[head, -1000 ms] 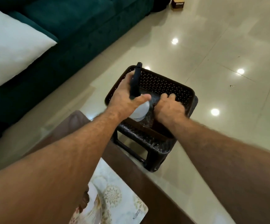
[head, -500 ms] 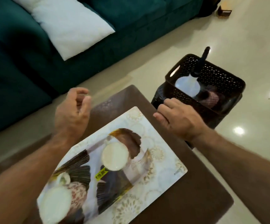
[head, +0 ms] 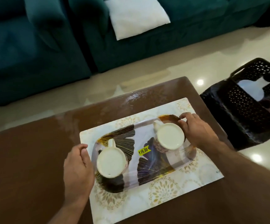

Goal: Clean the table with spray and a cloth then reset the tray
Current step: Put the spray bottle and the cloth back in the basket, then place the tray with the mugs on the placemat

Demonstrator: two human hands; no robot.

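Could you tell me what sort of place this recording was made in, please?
Most likely a home living room: a teal sofa with a white cushion, a low brown table on a glossy tiled floor, and a tray holding two cups.

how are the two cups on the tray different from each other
The left cup sits at the tray's near-left end beside the left hand; the right cup sits at the far-right end against the right hand. The left cup's handle shows clearly, pointing away; the right cup's is mostly hidden. The left cup looks bigger, likely just nearer the camera. Both are cream-white, round and upright.
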